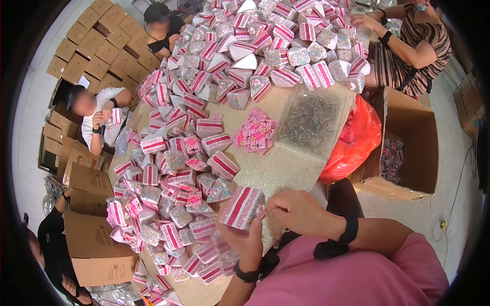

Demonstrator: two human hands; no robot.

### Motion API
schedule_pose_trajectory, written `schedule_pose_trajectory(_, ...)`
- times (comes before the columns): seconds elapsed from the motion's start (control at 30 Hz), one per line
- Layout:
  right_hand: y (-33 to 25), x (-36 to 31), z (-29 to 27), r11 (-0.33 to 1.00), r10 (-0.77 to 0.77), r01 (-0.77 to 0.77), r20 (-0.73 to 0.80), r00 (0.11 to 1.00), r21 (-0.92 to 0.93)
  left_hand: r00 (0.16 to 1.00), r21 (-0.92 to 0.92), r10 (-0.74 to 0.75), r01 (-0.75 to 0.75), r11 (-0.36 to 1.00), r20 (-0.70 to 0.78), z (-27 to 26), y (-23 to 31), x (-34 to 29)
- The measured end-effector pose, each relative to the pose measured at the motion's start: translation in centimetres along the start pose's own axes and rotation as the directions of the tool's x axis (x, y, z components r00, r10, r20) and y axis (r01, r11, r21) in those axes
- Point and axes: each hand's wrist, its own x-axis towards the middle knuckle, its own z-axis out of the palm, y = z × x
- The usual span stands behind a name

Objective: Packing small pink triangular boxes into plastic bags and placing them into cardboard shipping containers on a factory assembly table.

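A cake-slice-shaped piece (241, 208), glittery pink and white with a dark pink band, sits in my left hand (247, 244), whose fingers wrap round it from below. At its right-hand corner my right hand (296, 210) is closed in a pinch. What lies between those fingertips is too small to make out, though a bit of pink shows beside them. Past my hands on the table is a heap of pink printed tags (255, 132). Next to it, a shallow clear tray (287, 125) holds many small thin metal pieces.
Similar wrapped slices (176, 176) cover the table's left side, with a bigger pile (245, 56) at the far end. An orange-red plastic bag (357, 140) hangs at the right edge, beside an open cardboard box (416, 148). Several people sit around; more cartons (97, 239) stand left.
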Motion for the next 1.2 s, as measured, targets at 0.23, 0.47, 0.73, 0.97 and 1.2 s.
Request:
schedule_pose_trajectory(0.23,-0.9,0.1,-0.2,0.867,0.291,-0.323,0.142,0.946,0.378,0.99,0.134,0.126,-0.118,0.984,-0.058,0.0,-0.7,-0.2)
schedule_pose_trajectory(0.47,0.0,0.1,0.5,0.877,0.21,-0.223,0.077,0.975,0.426,0.99,0.122,0.112,-0.102,0.987,-0.082,0.1,-0.9,-0.3)
schedule_pose_trajectory(0.73,-1.1,0.0,-0.6,0.786,0.337,-0.409,0.233,0.912,0.463,0.991,0.078,0.113,-0.108,0.991,-0.074,0.0,-1.1,-0.5)
schedule_pose_trajectory(0.97,-0.4,-0.3,0.5,0.992,0.005,0.005,-0.076,0.997,0.127,0.979,0.091,0.18,-0.172,0.981,-0.097,0.5,-1.0,-0.3)
schedule_pose_trajectory(1.2,-0.7,-0.6,1.4,0.992,-0.044,0.065,-0.187,0.981,0.106,0.986,0.068,0.107,-0.098,0.993,-0.13,0.8,-0.7,0.0)
